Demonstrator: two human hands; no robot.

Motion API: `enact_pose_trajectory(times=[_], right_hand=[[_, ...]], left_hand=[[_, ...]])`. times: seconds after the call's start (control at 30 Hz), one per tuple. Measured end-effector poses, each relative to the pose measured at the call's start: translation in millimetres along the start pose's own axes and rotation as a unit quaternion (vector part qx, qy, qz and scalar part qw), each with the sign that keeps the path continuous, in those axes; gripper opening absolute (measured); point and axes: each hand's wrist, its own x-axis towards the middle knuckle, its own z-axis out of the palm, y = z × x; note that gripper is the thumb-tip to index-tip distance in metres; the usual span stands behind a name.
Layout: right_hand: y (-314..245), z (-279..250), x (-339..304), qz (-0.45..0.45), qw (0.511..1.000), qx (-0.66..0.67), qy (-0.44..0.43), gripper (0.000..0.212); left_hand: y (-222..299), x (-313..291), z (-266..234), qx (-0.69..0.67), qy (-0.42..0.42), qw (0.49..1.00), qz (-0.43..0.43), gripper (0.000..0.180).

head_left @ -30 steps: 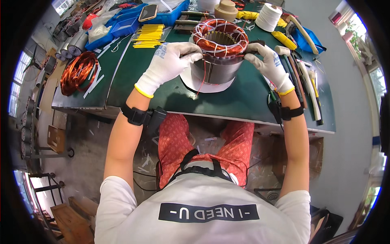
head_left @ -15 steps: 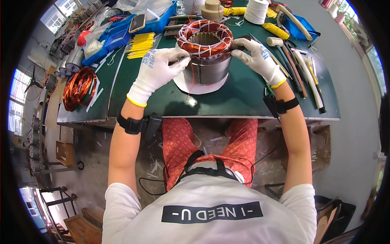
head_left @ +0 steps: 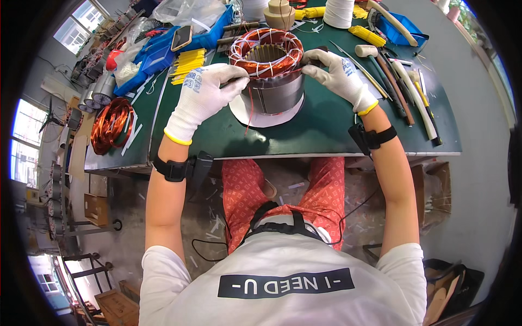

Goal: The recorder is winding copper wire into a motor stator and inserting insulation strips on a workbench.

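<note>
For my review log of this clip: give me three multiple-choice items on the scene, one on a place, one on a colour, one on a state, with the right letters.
1. Where does the loose copper coil lie?
A. on the table's left end
B. on the floor
C. on the stator

2. What colour are the gloves' cuff edges?
A. red
B. yellow
C. blue

3. How does the stator stand?
A. on its side
B. lifted off the table
C. upright on a white sheet

Answers: 1 A, the coil rests on the green table far to the left of the left hand. 2 B, a yellow band shows at the right hand's wrist. 3 C, its bore faces up and the white sheet shows under it.
</note>
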Motion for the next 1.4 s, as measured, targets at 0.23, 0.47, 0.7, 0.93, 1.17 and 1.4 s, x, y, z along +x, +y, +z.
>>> enact_pose_trajectory(times=[0.23,0.47,0.7,0.93,1.17,1.4], right_hand=[[-21.4,-15.4,-14.0,-0.035,0.994,-0.089,0.047,0.034],[9.3,-42.2,-158.7,0.223,0.878,-0.422,0.028,0.035],[10.5,-8.6,-173.7,0.373,0.776,-0.503,-0.082,0.038],[21.1,-31.0,-154.2,0.427,0.805,-0.403,-0.083,0.033],[-39.8,-19.3,-169.4,0.190,0.964,-0.148,0.111,0.024],[-105.6,26.2,-122.7,0.265,0.949,0.109,-0.131,0.041]], left_hand=[[-0.6,0.2,0.0,0.035,-0.025,0.999,0.006,0.016],[-3.1,-3.7,6.9,-0.015,0.006,1.000,0.015,0.014],[9.6,-18.5,12.9,-0.050,0.036,0.997,-0.045,0.014],[44.5,-40.3,37.9,-0.358,0.053,0.890,-0.277,0.017],[57.0,-44.7,47.3,-0.433,0.065,0.848,-0.299,0.021],[56.8,-51.2,53.0,-0.453,0.075,0.835,-0.303,0.025]])
